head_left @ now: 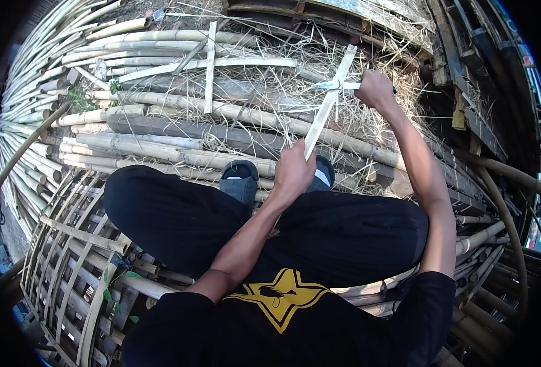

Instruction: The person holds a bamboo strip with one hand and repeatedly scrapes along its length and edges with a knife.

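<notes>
My left hand [294, 168] is closed around the lower end of a pale, flat bamboo strip [323, 118]. The strip slants up and away to the right, above the straw-covered ground. My right hand [376, 89] is closed in a fist at the strip's upper part. From that fist a knife [348, 85] points left, its bright blade lying across the strip. A dark handle end shows at the far side of the fist; the fingers hide the remainder. Glare blurs the spot where blade and strip meet.
Split bamboo strips [210, 68] lie crossed at the upper left. Bamboo poles [160, 99] and straw-like shavings [399, 67] cover the ground ahead. A woven bamboo frame [68, 263] stands at the lower left. Stacked timber [466, 79] rises on the right. My sandalled feet [240, 177] are in front.
</notes>
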A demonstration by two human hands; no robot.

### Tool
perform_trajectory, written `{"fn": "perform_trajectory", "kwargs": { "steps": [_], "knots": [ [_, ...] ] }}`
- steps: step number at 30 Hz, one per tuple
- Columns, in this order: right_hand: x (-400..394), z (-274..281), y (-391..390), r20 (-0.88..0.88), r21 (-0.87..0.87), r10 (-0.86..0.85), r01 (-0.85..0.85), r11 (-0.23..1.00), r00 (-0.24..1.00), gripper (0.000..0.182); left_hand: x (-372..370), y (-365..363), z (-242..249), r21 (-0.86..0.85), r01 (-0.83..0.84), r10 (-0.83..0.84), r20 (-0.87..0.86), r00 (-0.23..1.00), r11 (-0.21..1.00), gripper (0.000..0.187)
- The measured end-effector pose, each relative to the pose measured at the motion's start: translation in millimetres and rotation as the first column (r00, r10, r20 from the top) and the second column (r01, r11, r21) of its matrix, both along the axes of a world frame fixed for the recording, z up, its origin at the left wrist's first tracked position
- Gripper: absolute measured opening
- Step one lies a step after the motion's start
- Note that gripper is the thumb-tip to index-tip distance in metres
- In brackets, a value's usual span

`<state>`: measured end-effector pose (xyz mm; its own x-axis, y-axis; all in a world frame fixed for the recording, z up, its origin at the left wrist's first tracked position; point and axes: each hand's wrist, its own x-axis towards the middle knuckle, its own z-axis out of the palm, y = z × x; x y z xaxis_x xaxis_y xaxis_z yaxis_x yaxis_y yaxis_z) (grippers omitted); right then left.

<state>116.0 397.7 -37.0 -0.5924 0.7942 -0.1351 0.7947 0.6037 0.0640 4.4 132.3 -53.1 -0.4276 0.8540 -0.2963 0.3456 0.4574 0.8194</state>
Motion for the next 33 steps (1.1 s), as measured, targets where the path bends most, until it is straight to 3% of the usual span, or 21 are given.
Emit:
{"fn": "perform_trajectory", "kwargs": {
  "steps": [5, 7, 9, 10, 15, 17, 18, 19, 21, 22, 23, 25, 26, 29, 33],
  "knots": [
    [6, 1, 10, 0.008, 0.047, 0.041, -0.042, 0.998, 0.999, 0.028, 1, 4, -1, 0.010, -0.007, 0.006, 0.078, 0.997, 1.000, 0.027],
    [15, 13, 21, -0.064, 0.050, -0.221, 0.224, 0.973, 0.973, 0.029, 5, -2, 6, -0.008, 0.000, 0.000, 0.110, 0.994, 1.000, 0.027],
    [31, 36, 42, 0.017, 0.017, -0.263, 0.263, 0.965, 0.965, 0.032, 8, -11, 9, 0.121, 0.046, -0.055, 0.075, 0.996, 0.992, 0.027],
    [31, 33, 41, -0.019, 0.013, -0.289, 0.289, 0.957, 0.957, 0.032, 2, -8, 17, 0.009, 0.072, -0.072, 0.110, 0.991, 0.997, 0.027],
    [34, 16, 30, -0.007, 0.039, -0.253, 0.253, 0.967, 0.967, 0.030, 1, -19, 7, -0.032, 0.064, -0.059, 0.144, 0.988, 0.997, 0.027],
    [32, 8, 38, -0.100, -0.178, -0.305, 0.284, 0.942, 0.947, 0.033, -8, -14, 14, -0.019, 0.056, -0.054, 0.077, 0.996, 0.998, 0.026],
    [30, 7, 44, -0.120, -0.315, -0.191, 0.145, 0.938, 0.974, 0.029, -10, -11, 19, -0.029, 0.058, -0.055, 0.096, 0.994, 0.998, 0.026],
    [32, 2, 43, -0.227, -0.661, -0.445, 0.199, 0.724, 0.866, 0.022, -12, -13, 19, -0.036, 0.057, -0.053, 0.097, 0.994, 0.998, 0.026],
    [31, 14, 42, -0.108, -0.898, -0.616, 0.189, 0.397, 0.781, 0.021, -15, -10, 20, -0.021, 0.020, -0.014, 0.253, 0.967, 1.000, 0.027],
    [31, 12, 41, -0.146, -0.793, -0.504, 0.204, 0.574, 0.851, 0.024, -15, -8, 18, -0.027, 0.019, -0.012, 0.244, 0.970, 0.999, 0.028],
    [36, 4, 38, -0.140, -0.795, -0.507, 0.209, 0.569, 0.850, 0.024, -13, -10, 13, -0.032, 0.023, -0.014, 0.248, 0.969, 0.999, 0.028],
    [27, 9, 26, -0.328, -0.462, -0.212, 0.040, 0.886, 0.921, 0.032, -14, -8, 2, 0.003, 0.023, -0.024, 0.141, 0.990, 1.000, 0.030],
    [24, 12, 18, -0.239, -0.438, -0.224, 0.101, 0.893, 0.945, 0.038, -16, -8, -1, 0.004, 0.018, -0.019, 0.139, 0.990, 1.000, 0.030],
    [6, 4, -21, -0.443, -0.308, -0.084, -0.064, 0.949, 0.892, 0.038, -20, -5, -3, 0.001, -0.041, 0.041, 0.115, 0.993, 0.999, 0.032],
    [-20, 23, -74, -0.363, -0.359, 0.070, -0.209, 0.910, 0.929, 0.030, -28, -2, 1, -0.014, -0.094, 0.095, 0.115, 0.989, 0.995, 0.033]
  ]
}}
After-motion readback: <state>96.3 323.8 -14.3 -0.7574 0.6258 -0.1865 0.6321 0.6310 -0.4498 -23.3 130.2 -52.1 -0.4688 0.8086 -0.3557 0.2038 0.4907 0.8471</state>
